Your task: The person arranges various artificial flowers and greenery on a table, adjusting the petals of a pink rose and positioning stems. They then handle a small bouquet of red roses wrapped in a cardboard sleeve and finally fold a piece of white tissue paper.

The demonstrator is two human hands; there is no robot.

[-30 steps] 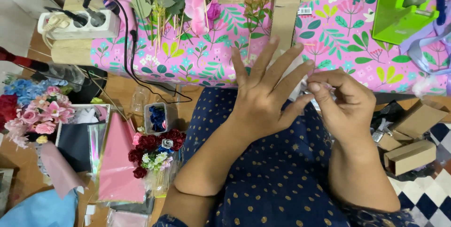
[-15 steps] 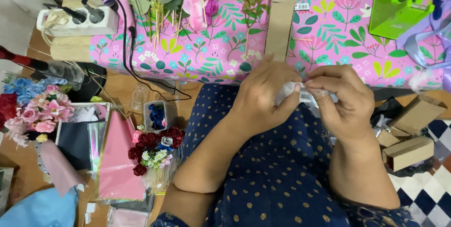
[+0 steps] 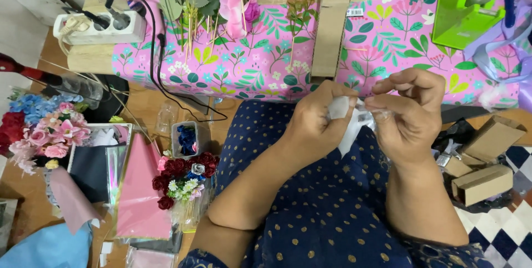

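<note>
Hands meet over the lap: left hand (image 3: 318, 118) pinches one edge of a small crumpled piece of white, thin film or tissue (image 3: 348, 117), right hand (image 3: 407, 115) clamps the other. It looks feather-light, limp and tearable; best gripped by fingertips at its edges.

Power strip (image 3: 100, 27), green dispenser (image 3: 463, 7), cardboard boxes (image 3: 482, 182).
</note>
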